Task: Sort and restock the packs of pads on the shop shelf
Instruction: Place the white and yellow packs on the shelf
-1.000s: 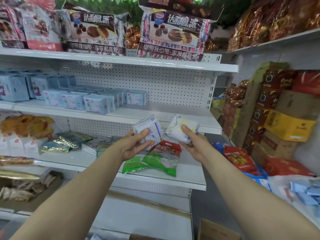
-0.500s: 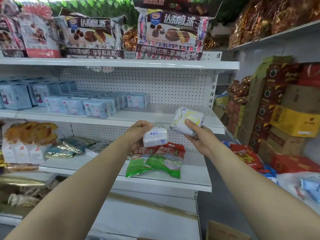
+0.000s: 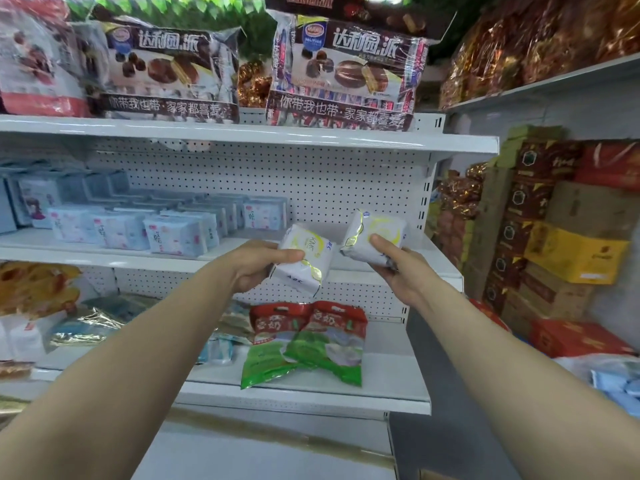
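We log the unit first: white middle shelf (image 3: pixel 104 252), pegboard (image 3: pixel 311 188) behind it, upper shelf (image 3: pixel 242 136) overhanging. Blue packs (image 3: pixel 173 237) stand in rows on the left and centre of the middle shelf. Right of them, white shelf surface shows up to the end post (image 3: pixel 424 209). Boxes (image 3: pixel 554 237) are stacked beyond the post. Snack bags (image 3: pixel 304 344) lie on the lower shelf under the hands.

Task things are two white pad packs, both held in the air in front of that open stretch and just beside each other; we cannot tell if their corners touch. The left pack (image 3: pixel 306 268) sits tilted in the left hand (image 3: pixel 256 265), with the thumb (image 3: pixel 287 254) pressed across its top face and the other fingers underneath, hidden. The right pack (image 3: pixel 375 233) is in the right hand (image 3: pixel 398 275), thumb (image 3: pixel 381 242) on the front face, fingers curled behind.

Handling, our guess: light and squashy, with slick film, so they dent and may slide. Hold across the flat faces, not the crimped ends.

Room: we judge the open stretch wide enough for both, with ample headroom. Mind the shelf lip, the post and the nearest blue pack.
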